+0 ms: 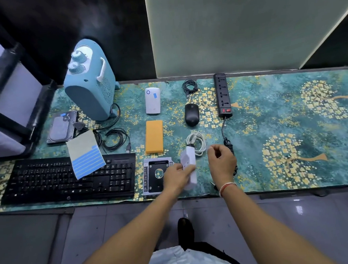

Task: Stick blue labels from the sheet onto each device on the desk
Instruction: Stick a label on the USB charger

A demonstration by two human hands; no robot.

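Little readable text on the desk

The black keyboard (69, 178) carries a small round logo at 6 o'clock on its front edge, too blurred to read; its key legends are illegible. The silver drive caddy (154, 174) bears small stickers with print too small to make out. Nothing else shows readable text.

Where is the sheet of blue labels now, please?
The label sheet lies on the left side of the desk, its lower part over the keyboard's top edge, near the hard drive.
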